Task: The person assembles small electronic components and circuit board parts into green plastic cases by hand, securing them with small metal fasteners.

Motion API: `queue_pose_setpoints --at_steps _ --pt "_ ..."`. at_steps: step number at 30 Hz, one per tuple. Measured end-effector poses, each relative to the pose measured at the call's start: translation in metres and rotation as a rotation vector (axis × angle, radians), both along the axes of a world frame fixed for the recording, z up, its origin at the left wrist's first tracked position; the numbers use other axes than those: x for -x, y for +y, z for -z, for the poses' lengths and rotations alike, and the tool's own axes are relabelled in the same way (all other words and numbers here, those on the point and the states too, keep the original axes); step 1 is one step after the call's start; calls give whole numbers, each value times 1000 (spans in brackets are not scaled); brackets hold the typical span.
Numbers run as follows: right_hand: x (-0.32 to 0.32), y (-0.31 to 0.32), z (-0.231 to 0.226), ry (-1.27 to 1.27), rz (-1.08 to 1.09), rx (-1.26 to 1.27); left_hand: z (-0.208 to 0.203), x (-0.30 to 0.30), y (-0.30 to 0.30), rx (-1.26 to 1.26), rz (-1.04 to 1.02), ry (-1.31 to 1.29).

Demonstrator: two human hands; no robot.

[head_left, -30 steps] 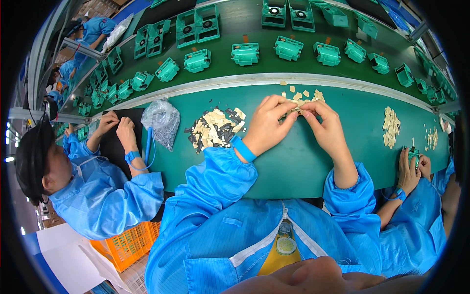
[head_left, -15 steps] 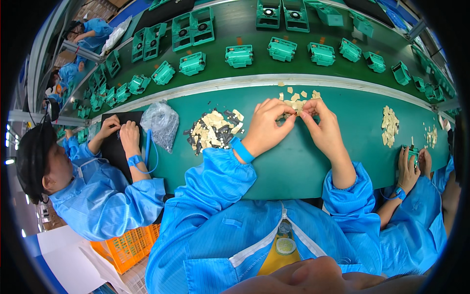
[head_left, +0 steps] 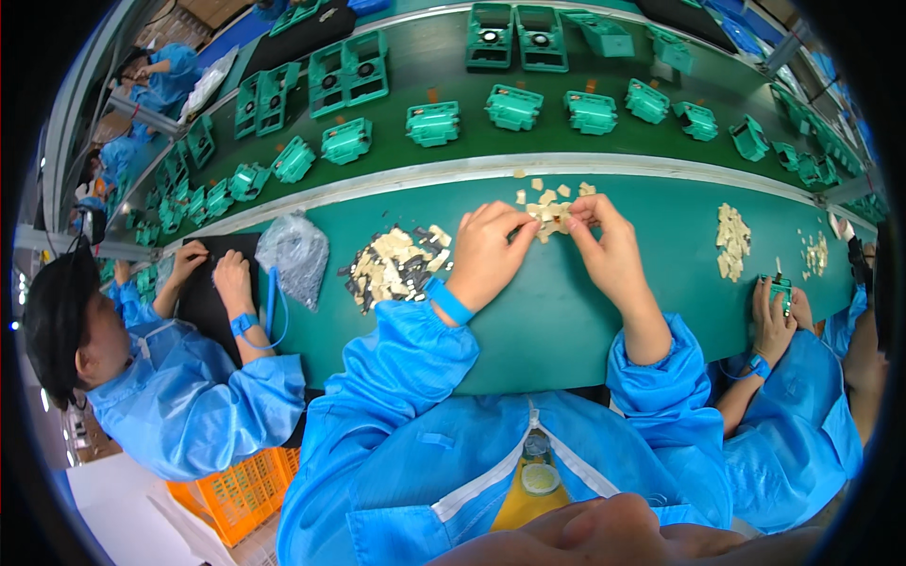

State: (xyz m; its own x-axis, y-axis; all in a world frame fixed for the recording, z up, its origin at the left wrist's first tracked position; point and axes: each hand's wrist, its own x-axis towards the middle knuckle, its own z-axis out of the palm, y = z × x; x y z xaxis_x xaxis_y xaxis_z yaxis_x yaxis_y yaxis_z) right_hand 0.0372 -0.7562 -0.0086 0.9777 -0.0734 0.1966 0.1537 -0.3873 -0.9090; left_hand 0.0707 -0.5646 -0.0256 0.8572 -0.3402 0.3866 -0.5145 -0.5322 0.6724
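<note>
My left hand [head_left: 493, 253] and my right hand [head_left: 607, 247] meet over the green worktop, thumbs and forefingers pinched. Whatever is between their fingertips is too small to make out. Right behind the fingertips lies a loose group of small cream-coloured flat pieces [head_left: 545, 200], a few of them scattered toward the belt. To the left of my left hand is a mixed heap of cream and black pieces [head_left: 392, 267]. A blue wrist strap [head_left: 448, 301] circles my left wrist.
A clear plastic bag of small dark parts [head_left: 294, 257] stands left, beside a co-worker's hands [head_left: 232, 279]. At right, another person's hands [head_left: 776, 316] hold a green part, near a cream pile [head_left: 731, 242]. Beyond the metal rail, green housings [head_left: 514, 107] line the conveyor [head_left: 377, 184].
The view has shifted slightly, so most things sit a little further left. My hands stay together at the cream pieces, with the fingertips slightly further apart.
</note>
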Motion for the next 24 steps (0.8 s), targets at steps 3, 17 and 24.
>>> queue_pose_setpoints --at_steps 3,17,24 --pt "-1 0 9 14 -16 -34 -2 4 -2 54 -28 114" --pt "0 -9 -3 43 -25 -38 -13 3 -9 -61 10 74" --pt "4 -11 -12 2 -172 -64 -25 4 -20 83 -8 -59"
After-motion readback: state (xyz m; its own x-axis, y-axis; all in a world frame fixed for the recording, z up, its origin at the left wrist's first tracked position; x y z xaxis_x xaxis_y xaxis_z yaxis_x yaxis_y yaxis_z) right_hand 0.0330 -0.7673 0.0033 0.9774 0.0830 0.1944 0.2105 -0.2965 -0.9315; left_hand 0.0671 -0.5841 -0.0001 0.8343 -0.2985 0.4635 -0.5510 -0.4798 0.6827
